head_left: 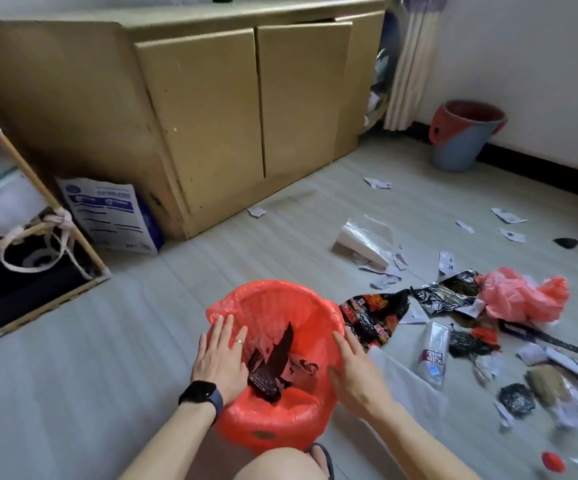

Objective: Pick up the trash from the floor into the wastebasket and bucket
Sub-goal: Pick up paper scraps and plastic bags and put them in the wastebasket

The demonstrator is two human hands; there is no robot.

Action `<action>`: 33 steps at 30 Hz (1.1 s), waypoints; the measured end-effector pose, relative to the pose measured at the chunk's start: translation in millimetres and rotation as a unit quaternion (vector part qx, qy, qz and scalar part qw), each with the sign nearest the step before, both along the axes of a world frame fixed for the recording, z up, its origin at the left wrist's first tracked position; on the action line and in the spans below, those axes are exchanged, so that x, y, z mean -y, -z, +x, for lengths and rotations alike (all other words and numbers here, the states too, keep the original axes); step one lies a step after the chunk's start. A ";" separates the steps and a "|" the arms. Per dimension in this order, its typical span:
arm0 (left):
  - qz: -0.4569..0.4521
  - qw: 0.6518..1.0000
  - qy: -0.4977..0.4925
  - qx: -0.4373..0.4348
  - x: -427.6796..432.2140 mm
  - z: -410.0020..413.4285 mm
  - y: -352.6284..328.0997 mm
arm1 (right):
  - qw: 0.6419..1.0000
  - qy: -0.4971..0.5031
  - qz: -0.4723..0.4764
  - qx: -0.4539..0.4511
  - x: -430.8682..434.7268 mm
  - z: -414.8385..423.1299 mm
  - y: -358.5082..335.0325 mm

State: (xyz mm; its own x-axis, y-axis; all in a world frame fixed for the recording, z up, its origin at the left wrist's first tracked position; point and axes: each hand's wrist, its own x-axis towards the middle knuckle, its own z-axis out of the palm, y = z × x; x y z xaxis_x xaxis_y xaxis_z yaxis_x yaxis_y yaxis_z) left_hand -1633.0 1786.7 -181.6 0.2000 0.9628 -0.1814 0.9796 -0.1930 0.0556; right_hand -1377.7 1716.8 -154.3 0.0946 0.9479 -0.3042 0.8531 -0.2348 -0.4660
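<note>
Red-lined wastebasket [280, 289]: your left hand [220, 355] and right hand [356, 372] lie flat against its opposite rims, fingers straight, gripping nothing. Dark wrappers [273, 362] lie inside it. Scattered trash [446, 296] litters the floor [142, 323] to its right; the bucket [460, 136] stands well beyond.

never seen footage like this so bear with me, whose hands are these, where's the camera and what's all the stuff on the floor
There is no machine here. A person wears one camera on the head, looking down at their own hands. The left hand and right hand lie flat, fingers straight, at the rim of a red-lined wastebasket; neither holds anything. A dark wrapper lies inside. On the floor to the right are a plastic bottle, a black-and-red wrapper, a red plastic bag and paper scraps. A blue bucket stands farther off.
</note>
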 end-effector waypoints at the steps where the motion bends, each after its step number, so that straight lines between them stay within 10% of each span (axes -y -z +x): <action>1: -0.005 1.000 0.004 -0.006 -0.5 4.7 -5.1 | 1.000 -0.009 -0.002 0.007 0.7 3.0 -1.9; 10: -0.016 0.983 0.157 0.090 -20.6 127.9 -110.7 | 0.983 -0.080 -0.004 0.165 -4.4 101.5 -94.0; 16: 0.007 0.941 0.323 0.097 -7.2 261.5 -163.2 | 0.982 0.107 0.029 0.154 53.8 231.0 -141.0; 24: -0.073 0.902 0.425 0.012 51.0 388.1 -74.5 | 0.900 0.424 0.051 -0.087 178.2 324.2 -46.2; 33: -0.180 0.874 0.443 -0.086 64.9 461.9 65.9 | 0.914 0.382 -0.080 -0.112 187.2 332.1 106.0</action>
